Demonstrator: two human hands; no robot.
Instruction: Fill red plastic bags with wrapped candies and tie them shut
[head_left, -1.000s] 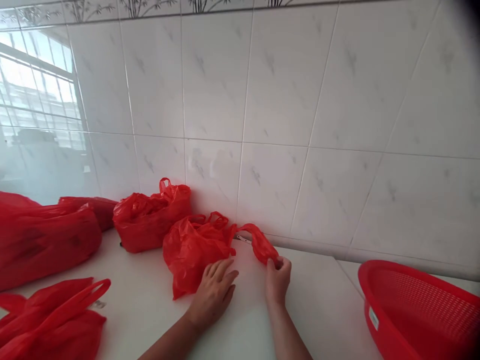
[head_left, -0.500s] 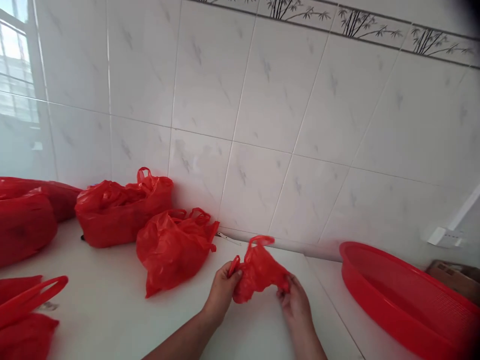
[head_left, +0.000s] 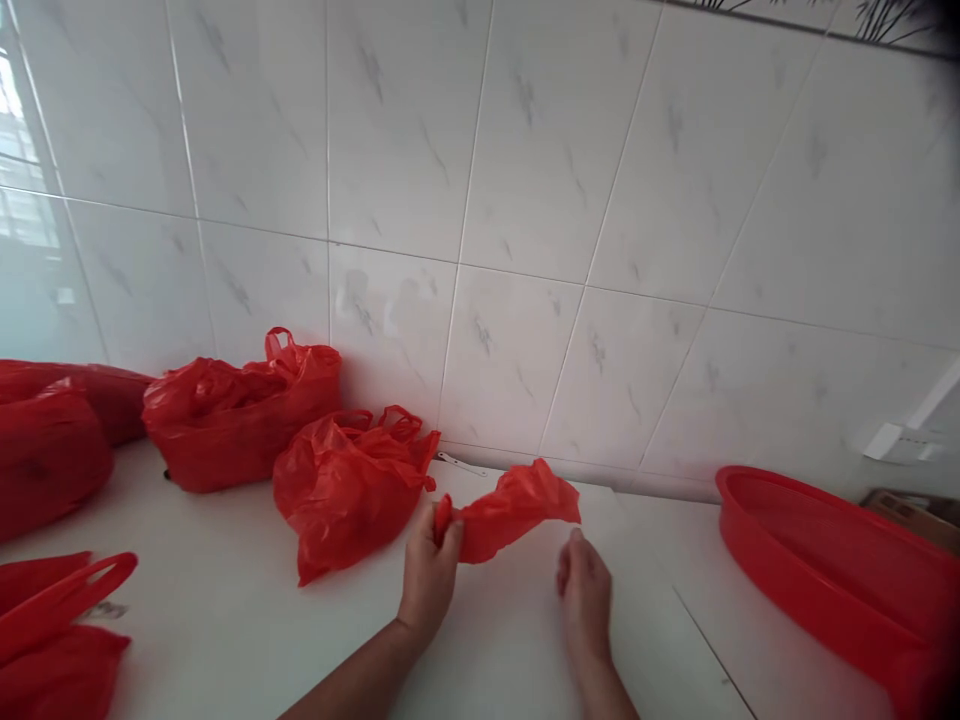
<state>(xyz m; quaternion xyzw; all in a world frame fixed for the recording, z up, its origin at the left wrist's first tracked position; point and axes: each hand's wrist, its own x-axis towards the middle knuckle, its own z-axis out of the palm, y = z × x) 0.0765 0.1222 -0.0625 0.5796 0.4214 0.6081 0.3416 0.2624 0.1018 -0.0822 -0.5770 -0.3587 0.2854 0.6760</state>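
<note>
A thin red plastic bag [head_left: 517, 505] hangs in the air over the white tabletop, stretched out to the right. My left hand [head_left: 431, 570] is closed around its gathered end, with a bit of red film sticking up above the thumb. Just below the bag's loose right corner is my right hand [head_left: 586, 590], fingers curled together and nothing seen in them. A narrow gap appears between that hand and the bag. Left of my left hand sits a filled red plastic bag [head_left: 345, 500] with its handles up.
Another full red bag [head_left: 244, 420] stands against the tiled wall, with more red bags [head_left: 52, 460] at the far left. A red bag with a loop handle [head_left: 60, 660] lies at the front left. On the right rests a large red plastic basket [head_left: 817, 580]. A seam crosses the tabletop.
My right hand has come off the bag, which it held before. The bag has stretched out sideways from my left hand. The view has tilted slightly down.
</note>
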